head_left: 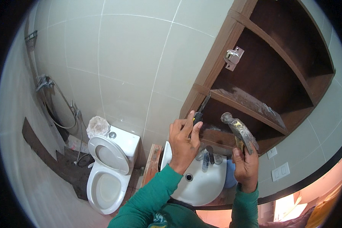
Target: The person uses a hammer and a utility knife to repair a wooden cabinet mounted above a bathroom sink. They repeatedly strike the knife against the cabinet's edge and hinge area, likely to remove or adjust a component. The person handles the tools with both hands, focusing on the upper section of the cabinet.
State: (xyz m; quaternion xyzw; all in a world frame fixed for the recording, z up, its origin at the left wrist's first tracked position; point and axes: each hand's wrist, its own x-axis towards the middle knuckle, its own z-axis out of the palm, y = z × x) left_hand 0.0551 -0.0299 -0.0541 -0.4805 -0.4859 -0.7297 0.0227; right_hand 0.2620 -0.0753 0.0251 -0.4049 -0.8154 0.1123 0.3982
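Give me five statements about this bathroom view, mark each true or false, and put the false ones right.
1. The right hand holds a hammer and the left hand a black-handled tool. True.
2. A metal hinge is mounted inside the wooden cabinet. True.
3. The black-handled tool's blade points away from the wooden cabinet. False: it points toward it.
4. The toilet bowl is covered. False: the toilet lid is raised, leaving the bowl open.
5. The person's sleeves are red. False: they are green.
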